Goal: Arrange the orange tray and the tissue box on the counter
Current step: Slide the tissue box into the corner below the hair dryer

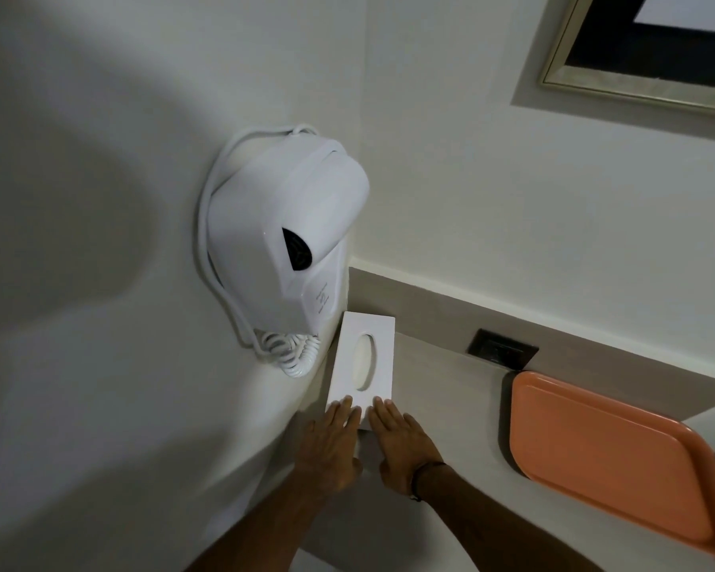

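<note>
- Left hand (330,443) and right hand (399,441) lie flat side by side, each grip spread, fingertips pressing the near end of the tissue box (362,363).
- Tissue box: plain white, oval slot on top, on the pale tabletop (438,406) beside the left wall.
- Orange tray (607,460): empty, rounded corners, well apart to the right.
- Wall-mounted white hair dryer (281,241) above the box; its small print is unreadable.

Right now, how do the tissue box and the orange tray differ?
The tissue box is white with an oval slot on top; the orange tray is a shallow open dish. The box sits against the side wall, with the left hand and the right hand flat on its near end; the tray lies untouched. Both rest on the counter.
</note>
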Motion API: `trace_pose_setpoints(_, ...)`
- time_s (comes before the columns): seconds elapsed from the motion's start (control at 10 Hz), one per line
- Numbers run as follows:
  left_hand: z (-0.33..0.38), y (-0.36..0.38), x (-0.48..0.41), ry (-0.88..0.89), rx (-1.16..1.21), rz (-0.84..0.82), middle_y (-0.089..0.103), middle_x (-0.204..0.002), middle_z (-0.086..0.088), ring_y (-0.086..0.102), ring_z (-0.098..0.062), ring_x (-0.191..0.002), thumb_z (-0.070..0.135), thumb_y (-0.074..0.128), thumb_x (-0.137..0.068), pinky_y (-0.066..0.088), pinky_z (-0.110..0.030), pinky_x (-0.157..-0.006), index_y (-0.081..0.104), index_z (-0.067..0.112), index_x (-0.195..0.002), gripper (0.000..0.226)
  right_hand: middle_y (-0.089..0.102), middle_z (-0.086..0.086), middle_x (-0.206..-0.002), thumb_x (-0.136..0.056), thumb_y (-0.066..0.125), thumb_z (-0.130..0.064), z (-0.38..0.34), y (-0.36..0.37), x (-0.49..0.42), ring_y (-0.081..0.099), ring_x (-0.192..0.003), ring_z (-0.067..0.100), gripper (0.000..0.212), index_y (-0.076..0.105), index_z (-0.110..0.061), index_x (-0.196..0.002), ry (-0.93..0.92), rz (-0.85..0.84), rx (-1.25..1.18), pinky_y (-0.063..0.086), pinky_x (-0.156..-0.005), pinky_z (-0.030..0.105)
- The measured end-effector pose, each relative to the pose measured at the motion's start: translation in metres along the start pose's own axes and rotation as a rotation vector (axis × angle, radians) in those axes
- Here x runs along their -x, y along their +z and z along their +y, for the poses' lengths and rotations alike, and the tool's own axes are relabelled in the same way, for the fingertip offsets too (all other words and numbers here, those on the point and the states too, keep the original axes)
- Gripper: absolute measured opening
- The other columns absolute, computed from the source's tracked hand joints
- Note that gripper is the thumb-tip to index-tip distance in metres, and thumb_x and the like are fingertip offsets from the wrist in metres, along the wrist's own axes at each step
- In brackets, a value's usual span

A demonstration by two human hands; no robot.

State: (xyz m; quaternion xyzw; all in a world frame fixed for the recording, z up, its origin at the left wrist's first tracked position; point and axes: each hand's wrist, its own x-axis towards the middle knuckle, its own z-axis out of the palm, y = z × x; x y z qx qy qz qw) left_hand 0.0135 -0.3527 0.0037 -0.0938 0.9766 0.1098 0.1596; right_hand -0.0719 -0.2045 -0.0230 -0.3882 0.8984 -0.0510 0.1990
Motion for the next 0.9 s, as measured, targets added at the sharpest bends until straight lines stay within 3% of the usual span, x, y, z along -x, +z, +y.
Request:
trace_pose_setpoints(0.1,-0.017,-0.003,-0.004,0.001,-0.025,-0.003,-0.006,-0.170,-0.001,-0.002,-0.025,-0.158,0.051,0.058,-0.091,0.011,-0.053,-0.126,0.003,0.023,-0.159,0.092,-0.013,0.006,-0.168,-0.084,0.062,-0.020,-0.010,-0.003,-0.009,-0.013,-0.155,0.024,0.100,-0.004,-0.017,-0.159,-0.033,-0.030,-0.039,-0.001,-0.122,0.037)
trace_pose_setpoints(0.4,-0.052,-0.016,-0.021,0.000,0.009,0.029,0.003,-0.171,-0.002,0.008,-0.026,-0.157,0.050,0.062,-0.085,0.033,-0.046,-0.121,0.010,0.018,-0.158,0.095,-0.013,0.008,-0.168,-0.079,0.065,-0.023,-0.026,-0.009,-0.041,-0.011,-0.155,0.025,0.105,-0.003,-0.016,-0.159,-0.083,-0.077,-0.056,0.006,-0.124,0.037)
trace_pose_setpoints(0.5,-0.055,-0.014,-0.021,0.027,-0.013,0.030,0.001,-0.171,-0.002,0.007,-0.026,-0.157,0.052,0.061,-0.086,0.033,-0.045,-0.122,0.007,0.017,-0.159,0.097,-0.013,0.008,-0.168,-0.078,0.065,-0.024,-0.025,-0.008,-0.042,-0.011,-0.155,0.024,0.106,-0.003,-0.017,-0.159,-0.087,-0.078,-0.021,0.007,-0.124,0.038)
trace_pose_setpoints(0.8,-0.045,-0.023,-0.008,0.039,-0.071,0.054,-0.002,-0.170,-0.005,0.002,-0.025,-0.158,0.039,0.056,-0.092,0.016,-0.043,-0.127,0.005,0.016,-0.159,0.088,-0.012,0.002,-0.169,-0.083,0.064,-0.026,-0.026,-0.021,-0.028,-0.010,-0.156,0.021,0.102,-0.003,-0.021,-0.159,-0.095,-0.042,-0.020,0.004,-0.124,0.038)
trace_pose_setpoints(0.9,-0.024,-0.023,0.011,0.042,-0.097,0.075,-0.005,-0.170,-0.007,-0.003,-0.026,-0.157,0.038,0.048,-0.095,0.006,-0.047,-0.129,0.001,0.015,-0.159,0.083,-0.009,0.000,-0.169,-0.082,0.066,-0.028,-0.018,-0.030,0.005,-0.008,-0.155,0.019,0.104,-0.003,-0.026,-0.159,-0.089,0.000,-0.143,0.005,-0.124,0.035)
